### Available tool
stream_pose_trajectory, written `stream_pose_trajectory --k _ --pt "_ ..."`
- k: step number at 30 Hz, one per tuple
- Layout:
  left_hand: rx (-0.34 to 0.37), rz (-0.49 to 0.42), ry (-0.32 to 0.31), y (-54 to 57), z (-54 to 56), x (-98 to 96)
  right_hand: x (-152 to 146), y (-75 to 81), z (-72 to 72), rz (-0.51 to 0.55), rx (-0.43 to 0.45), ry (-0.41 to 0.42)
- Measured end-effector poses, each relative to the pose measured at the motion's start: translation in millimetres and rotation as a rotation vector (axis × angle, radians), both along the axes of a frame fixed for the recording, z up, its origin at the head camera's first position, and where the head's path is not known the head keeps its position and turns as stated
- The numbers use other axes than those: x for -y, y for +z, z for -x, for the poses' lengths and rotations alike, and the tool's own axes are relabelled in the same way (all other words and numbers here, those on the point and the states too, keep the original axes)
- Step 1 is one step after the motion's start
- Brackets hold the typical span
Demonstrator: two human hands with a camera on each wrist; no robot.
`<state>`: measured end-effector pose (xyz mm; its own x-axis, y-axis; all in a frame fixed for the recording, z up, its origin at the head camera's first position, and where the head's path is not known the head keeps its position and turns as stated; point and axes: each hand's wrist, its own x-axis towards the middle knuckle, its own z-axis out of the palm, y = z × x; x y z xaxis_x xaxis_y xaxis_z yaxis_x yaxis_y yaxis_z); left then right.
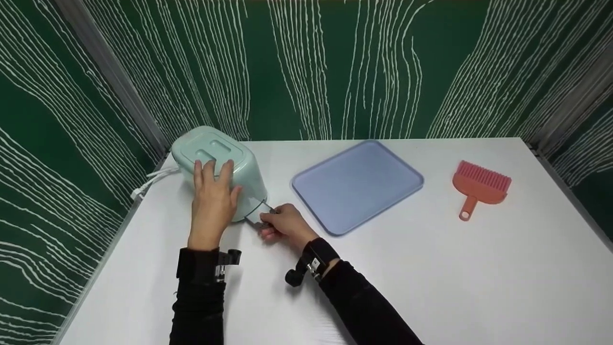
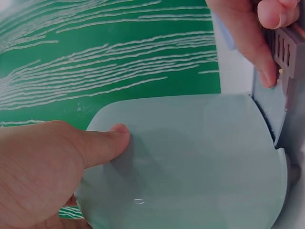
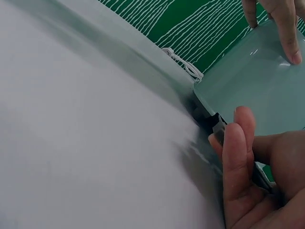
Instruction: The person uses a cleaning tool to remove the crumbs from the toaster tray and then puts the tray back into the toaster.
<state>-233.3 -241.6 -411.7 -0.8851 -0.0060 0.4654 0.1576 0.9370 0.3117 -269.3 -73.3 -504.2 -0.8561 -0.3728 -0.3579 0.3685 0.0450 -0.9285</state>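
The toaster [image 1: 251, 179] is on the desk [image 1: 431, 268]. Of your hands, the left [image 1: 211, 206] lies wide over its top, fingers straight and spread, thumb along its side, forearm pointing straight at it. Your right [image 1: 287, 224] comes in at a slant and pinches the crumb tray [image 2: 270, 102], partly out at the toaster's lower near end. Right of the toaster lies the blue tray [image 1: 357, 187], and farther right the brush [image 1: 481, 184].

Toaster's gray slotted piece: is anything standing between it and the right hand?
Nothing visible: the right hand directly grips the gray slotted piece beside the toaster; the left hand touches the toaster elsewhere.
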Motion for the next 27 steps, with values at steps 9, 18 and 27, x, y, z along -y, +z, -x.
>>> stream_pose_trajectory --k 9,18,27 --pt "-0.011 0.004 -0.009 0.0 -0.2 0.4 -1.3 -1.2 -2.0 -0.037 -0.038 0.004" --pt "0.011 -0.004 -0.005 0.0 -0.6 0.3 -6.6 -2.1 -4.1 -0.04 -0.013 0.035" --pt "-0.023 -0.009 -0.023 -0.2 -0.9 0.4 -12.6 -1.2 -9.6 -0.011 -0.017 0.035"
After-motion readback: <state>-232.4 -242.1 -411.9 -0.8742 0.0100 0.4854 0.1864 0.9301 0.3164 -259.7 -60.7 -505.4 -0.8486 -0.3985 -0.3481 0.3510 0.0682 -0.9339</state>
